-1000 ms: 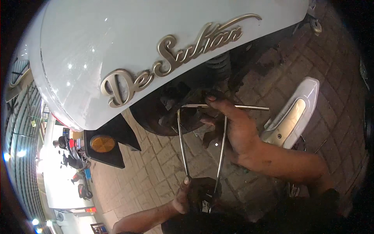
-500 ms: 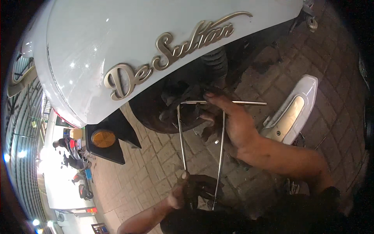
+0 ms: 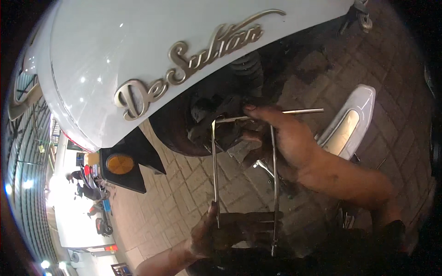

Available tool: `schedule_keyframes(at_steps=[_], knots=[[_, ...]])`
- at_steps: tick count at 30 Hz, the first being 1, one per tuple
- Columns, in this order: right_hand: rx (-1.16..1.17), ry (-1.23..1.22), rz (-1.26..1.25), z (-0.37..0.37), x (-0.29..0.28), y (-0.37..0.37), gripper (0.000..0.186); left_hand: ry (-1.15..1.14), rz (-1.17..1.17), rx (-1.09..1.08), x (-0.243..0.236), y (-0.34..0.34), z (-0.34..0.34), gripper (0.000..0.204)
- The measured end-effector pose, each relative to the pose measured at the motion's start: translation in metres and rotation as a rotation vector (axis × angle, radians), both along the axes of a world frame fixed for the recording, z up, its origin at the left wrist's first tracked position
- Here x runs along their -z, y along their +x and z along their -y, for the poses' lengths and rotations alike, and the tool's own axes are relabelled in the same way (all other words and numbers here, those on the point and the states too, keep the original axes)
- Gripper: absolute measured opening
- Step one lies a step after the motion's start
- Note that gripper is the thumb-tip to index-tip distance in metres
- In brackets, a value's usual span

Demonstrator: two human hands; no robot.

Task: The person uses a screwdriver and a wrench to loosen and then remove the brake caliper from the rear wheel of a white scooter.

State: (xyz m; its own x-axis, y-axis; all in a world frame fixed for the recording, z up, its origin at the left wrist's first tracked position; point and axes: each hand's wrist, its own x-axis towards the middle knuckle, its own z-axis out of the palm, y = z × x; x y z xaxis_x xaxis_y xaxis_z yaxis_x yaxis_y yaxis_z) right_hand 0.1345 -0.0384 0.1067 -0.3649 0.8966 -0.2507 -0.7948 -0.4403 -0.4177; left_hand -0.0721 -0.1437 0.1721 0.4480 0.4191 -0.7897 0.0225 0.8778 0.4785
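Under the white body panel (image 3: 78, 73), my right hand (image 3: 292, 138) is closed round the crossbar of a metal T-handle wrench (image 3: 275, 193). Its long stem points down past my left hand (image 3: 230, 232). A second thin metal rod (image 3: 215, 161) hangs from near the crossbar's left end and crosses my left palm. My left thumb stands beside that rod while the dark fingers stretch flat toward the wrench stem, open. Below my right fingers a small shiny metal lever (image 3: 263, 166) shows. The dark wheel area (image 3: 177, 129) behind the tools is in shadow, hiding detail.
A white and cream trim piece (image 3: 352, 124) lies on the paving bricks (image 3: 165, 207) at right. A black bracket with an orange reflector (image 3: 120, 164) hangs at left. Parked scooters (image 3: 99, 216) stand farther back on the left.
My left fingers have straightened out from a curled pose. The T-handle wrench and my right hand have shifted slightly right, and the crossbar's right end tilts higher. More of the small lever shows.
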Motion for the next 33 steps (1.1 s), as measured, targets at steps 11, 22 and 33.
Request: schedule_keyframes(at_steps=[11,22,33], knots=[[-0.005,-0.104,-0.005,0.008,-0.001,-0.001,0.036,-0.198,0.51,-0.34,0.02,0.025,0.009,0.116],[0.036,-0.029,0.018,0.005,0.037,-0.025,0.04,-0.135,-0.125,-0.191,0.028,0.024,0.018,0.103],[0.057,-0.174,0.032,0.008,0.018,-0.02,0.037,-0.057,-0.08,-0.138,0.035,0.015,0.016,0.092]])
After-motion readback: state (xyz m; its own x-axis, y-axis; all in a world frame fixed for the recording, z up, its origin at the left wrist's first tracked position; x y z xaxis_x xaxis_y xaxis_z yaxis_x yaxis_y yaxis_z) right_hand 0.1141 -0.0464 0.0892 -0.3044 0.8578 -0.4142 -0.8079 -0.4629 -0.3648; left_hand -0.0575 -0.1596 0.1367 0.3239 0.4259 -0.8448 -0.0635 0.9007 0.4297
